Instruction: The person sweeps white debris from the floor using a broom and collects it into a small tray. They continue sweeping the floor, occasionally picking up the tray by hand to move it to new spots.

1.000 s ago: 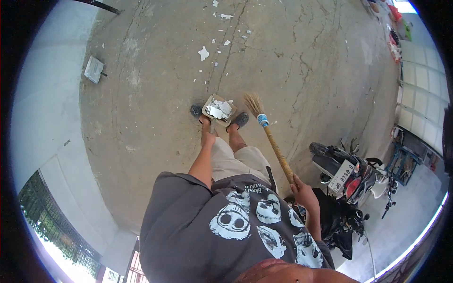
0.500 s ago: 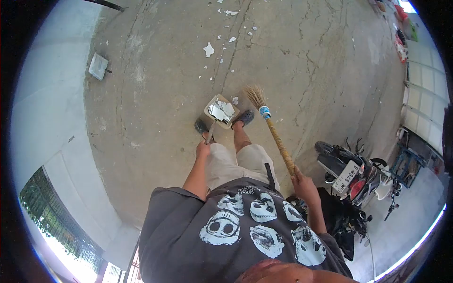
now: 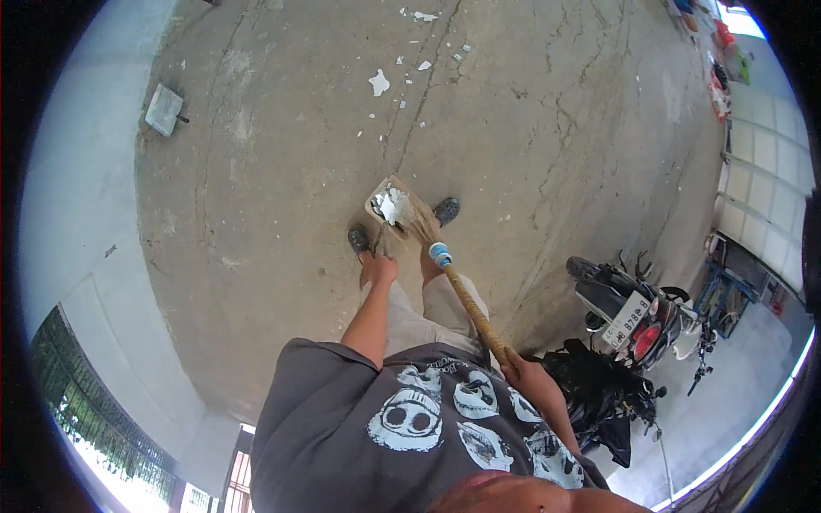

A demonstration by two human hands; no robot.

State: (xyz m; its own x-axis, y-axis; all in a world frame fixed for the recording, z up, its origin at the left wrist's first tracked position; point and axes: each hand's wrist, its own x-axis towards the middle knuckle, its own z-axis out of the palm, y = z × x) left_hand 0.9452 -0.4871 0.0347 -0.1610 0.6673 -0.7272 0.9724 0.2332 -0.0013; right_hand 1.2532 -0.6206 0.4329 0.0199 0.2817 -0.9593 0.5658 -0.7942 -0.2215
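Bristly straw broom (image 3: 464, 297) (rough); matt concrete floor (image 3: 282, 171)

your shirt (image 3: 312, 402) is charcoal, printed with pale blue-white masks (image 3: 406, 419), and your shorts (image 3: 400, 321) are beige. your broom (image 3: 458, 286) has a tan handle (image 3: 481, 321) with a blue-and-white band (image 3: 440, 254); your dustpan (image 3: 371, 203) is beige, the flakes (image 3: 392, 207) in it white. your clogs (image 3: 446, 210) are dark grey.

- We stand on a cracked grey concrete floor (image 3: 291, 154).
- Ahead of us, white flakes (image 3: 379, 83) lie scattered.
- Near the left wall (image 3: 81, 171) we see a pale pan (image 3: 163, 110).
- To our right stands a motorcycle (image 3: 604, 293).
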